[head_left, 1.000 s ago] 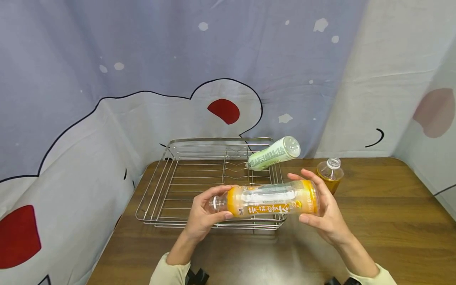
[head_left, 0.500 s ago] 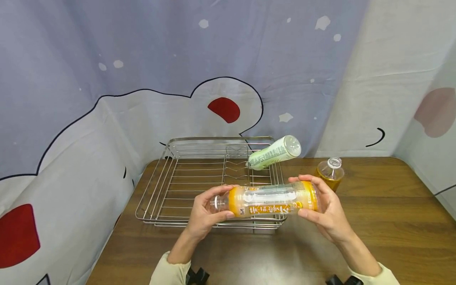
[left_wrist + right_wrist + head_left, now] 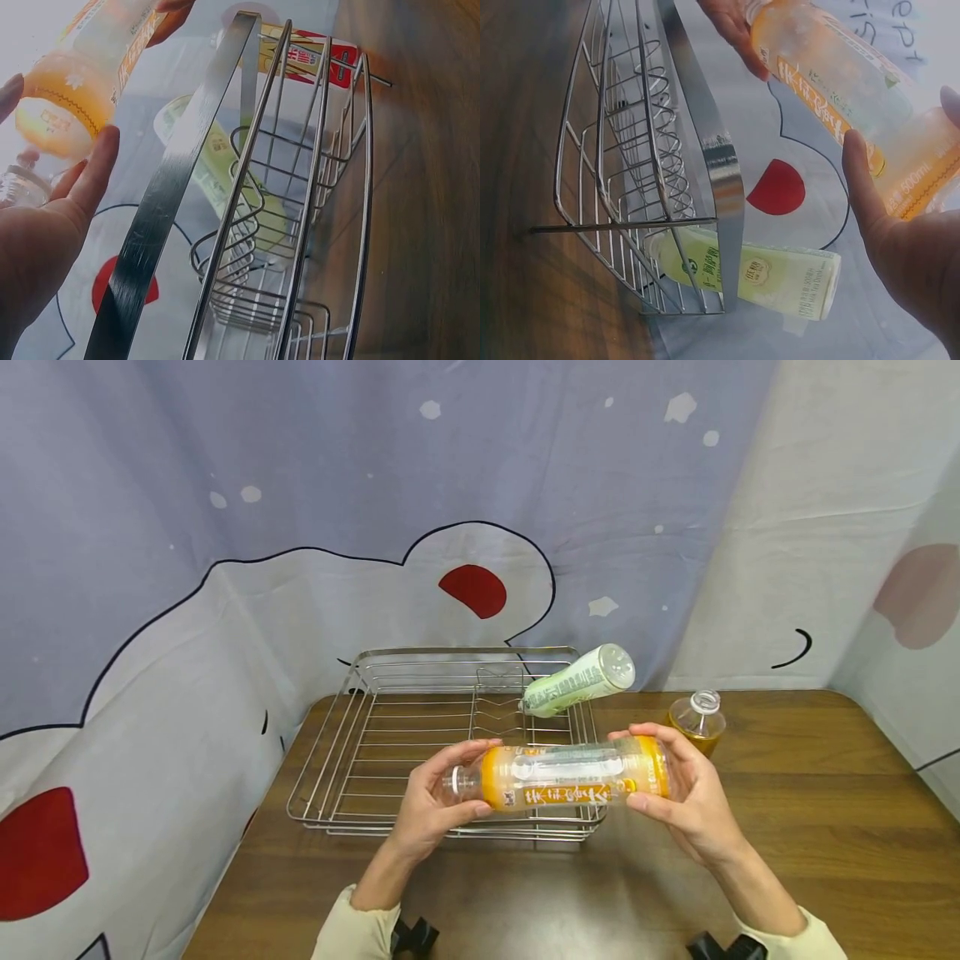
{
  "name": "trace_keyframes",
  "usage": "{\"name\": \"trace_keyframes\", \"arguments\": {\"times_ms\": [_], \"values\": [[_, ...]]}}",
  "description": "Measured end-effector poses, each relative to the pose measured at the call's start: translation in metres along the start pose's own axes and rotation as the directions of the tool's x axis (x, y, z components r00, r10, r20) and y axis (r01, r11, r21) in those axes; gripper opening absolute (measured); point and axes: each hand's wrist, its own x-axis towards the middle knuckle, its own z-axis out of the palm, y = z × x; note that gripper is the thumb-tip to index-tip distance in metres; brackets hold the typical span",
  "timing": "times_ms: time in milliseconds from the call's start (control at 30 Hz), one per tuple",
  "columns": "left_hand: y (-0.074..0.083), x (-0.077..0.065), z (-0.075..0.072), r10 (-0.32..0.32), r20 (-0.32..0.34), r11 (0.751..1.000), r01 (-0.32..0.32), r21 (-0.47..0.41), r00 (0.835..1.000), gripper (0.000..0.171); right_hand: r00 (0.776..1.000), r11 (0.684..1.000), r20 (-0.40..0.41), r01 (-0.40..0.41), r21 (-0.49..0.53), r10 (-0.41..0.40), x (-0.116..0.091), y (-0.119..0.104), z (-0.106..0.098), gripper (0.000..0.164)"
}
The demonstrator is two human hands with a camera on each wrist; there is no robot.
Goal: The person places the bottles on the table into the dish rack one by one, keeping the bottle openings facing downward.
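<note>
A clear plastic bottle [image 3: 573,777] with an orange label lies sideways between both hands, held over the front of a wire dish rack [image 3: 450,651]. My left hand [image 3: 423,806] grips its neck end, thumb in front and fingers behind. At the base end, my right hand [image 3: 697,802] holds it between thumb and fingers. In the right wrist view, the right thumb and fingers lie along the label's lower band. A pale green bottle [image 3: 577,683] leans neck down in the rack's right back corner, base sticking out over the rim.
An uncapped bottle [image 3: 697,722] with amber contents stands on the wooden table [image 3: 840,793] right of the rack, partly behind the right hand. A printed curtain [image 3: 360,468] hangs behind the table. The left wrist view shows a yellow and red label [image 3: 307,58] beyond the rack.
The right hand's fingers, spread more loosely a second ago, have closed in on the bottle's base end. The bottle stays in nearly the same place, and the rack and other bottles have not moved.
</note>
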Motion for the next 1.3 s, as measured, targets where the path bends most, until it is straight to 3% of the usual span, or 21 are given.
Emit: {"name": "trace_keyframes", "arguments": {"times_ms": [200,433,700,967,1167,1300], "values": [[0.004,-0.001,-0.008,0.01,-0.017,1.0,-0.01,0.011,1.0,0.075,1.0,0.999,-0.006,0.028,0.023,-0.028,0.003,-0.005,-0.004,0.066],[0.01,-0.006,-0.023,0.019,-0.014,0.998,-0.018,0.053,1.0,0.073,0.999,0.998,-0.026,0.036,0.05,-0.035,0.004,-0.015,-0.011,0.067],[0.024,-0.014,-0.044,0.077,-0.032,0.991,-0.073,0.108,0.996,0.076,0.997,0.996,-0.051,0.057,0.074,-0.053,0.007,-0.029,-0.021,0.066],[0.042,-0.028,-0.074,0.139,-0.099,0.977,-0.12,0.177,0.985,0.072,0.992,0.997,-0.103,0.071,0.003,-0.07,0.014,-0.051,-0.031,0.067],[0.054,-0.038,-0.092,0.205,-0.107,0.969,-0.187,0.161,0.973,0.071,0.986,0.989,-0.115,0.129,0.072,-0.12,0.018,-0.066,-0.04,0.065],[0.061,-0.044,-0.101,0.217,-0.143,0.965,-0.19,0.183,0.966,0.071,0.984,0.988,-0.117,0.14,0.072,-0.131,0.021,-0.076,-0.044,0.065]]}}
